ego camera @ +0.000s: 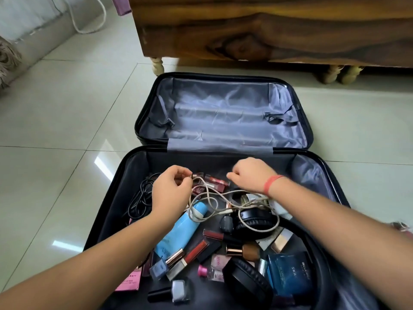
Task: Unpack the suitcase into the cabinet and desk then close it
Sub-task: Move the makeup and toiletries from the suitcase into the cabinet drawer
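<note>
My left hand [172, 189] pinches one end of the beige cable [254, 201] near the suitcase's [312, 173] hinge edge. Its loops trail rightward over the headphones [252, 217], beneath my right hand [248, 175]. Those fingers are curled; whether they hold it, I cannot tell.

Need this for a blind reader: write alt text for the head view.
A left hand pinches a beige cable over an open suitcase on a floor, the right hand curled beside it. The near half holds cosmetics, a blue tube and black headphones; the far half is bare.
</note>
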